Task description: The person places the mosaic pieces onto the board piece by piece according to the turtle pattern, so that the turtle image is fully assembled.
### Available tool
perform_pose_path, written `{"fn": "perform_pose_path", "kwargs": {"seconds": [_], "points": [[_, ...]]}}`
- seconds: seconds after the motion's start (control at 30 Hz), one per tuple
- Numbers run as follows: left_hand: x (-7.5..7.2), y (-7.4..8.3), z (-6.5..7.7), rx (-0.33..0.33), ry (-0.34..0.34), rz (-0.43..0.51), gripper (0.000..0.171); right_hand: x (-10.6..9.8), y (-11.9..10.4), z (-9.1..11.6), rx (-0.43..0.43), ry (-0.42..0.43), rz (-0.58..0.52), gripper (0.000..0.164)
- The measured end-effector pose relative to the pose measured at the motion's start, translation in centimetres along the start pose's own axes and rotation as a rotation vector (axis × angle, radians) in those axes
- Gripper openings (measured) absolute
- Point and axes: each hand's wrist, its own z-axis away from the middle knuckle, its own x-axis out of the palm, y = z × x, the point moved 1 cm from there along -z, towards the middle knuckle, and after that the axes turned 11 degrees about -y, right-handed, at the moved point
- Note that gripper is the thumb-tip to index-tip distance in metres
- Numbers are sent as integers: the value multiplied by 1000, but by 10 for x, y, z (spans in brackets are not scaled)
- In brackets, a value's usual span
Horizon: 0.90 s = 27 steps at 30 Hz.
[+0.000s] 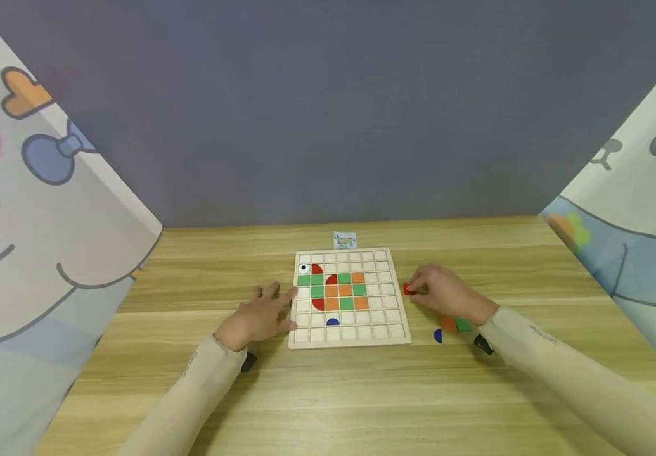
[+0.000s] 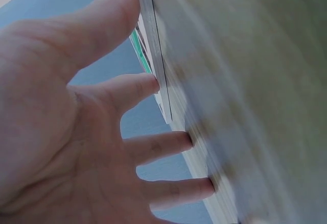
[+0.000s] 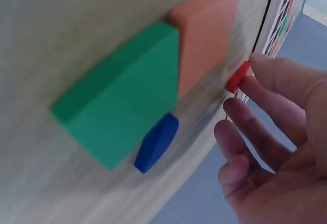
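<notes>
A wooden grid board point(image 1: 350, 345) lies on the table, with green, orange, red and blue tiles set in some of its squares and a white eye piece point(image 1: 303, 268) at its upper left. My left hand point(image 1: 259, 316) is spread beside the board, its thumb and index fingertip right at the left edge. Just off the board's right edge, my right hand point(image 1: 447, 291) pinches a small red tile point(image 3: 238, 77) between thumb and index finger. Its other fingers are loosely bent. The red tile is partly hidden by the fingertips.
Near my right wrist lie an orange tile point(image 3: 207, 35), a green tile point(image 3: 122, 91) and a blue tile point(image 3: 157, 143). Another blue piece point(image 1: 438, 336) is on the table left of them. A small picture card point(image 1: 345, 240) lies behind the board, before a grey wall point(image 1: 350, 126).
</notes>
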Motion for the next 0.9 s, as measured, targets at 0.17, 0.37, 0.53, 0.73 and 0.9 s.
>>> {"fn": "perform_pose_path", "kwargs": {"seconds": [0.17, 0.37, 0.53, 0.73, 0.9], "points": [[-1, 1, 0, 5, 7, 2, 74, -2, -1, -8, 96, 26, -17, 5], [-1, 1, -1, 14, 10, -16, 74, -1, -4, -16, 92, 41, -11, 13], [-2, 1, -1, 4, -4, -11, 74, -4, -6, -25, 57, 95, -22, 9], [-1, 0, -2, -2, 0, -24, 74, -8, -20, -49, -28, 70, -31, 6], [-1, 1, -3, -1, 2, -16, 74, -5, -27, -69, -63, 35, -22, 4]]}}
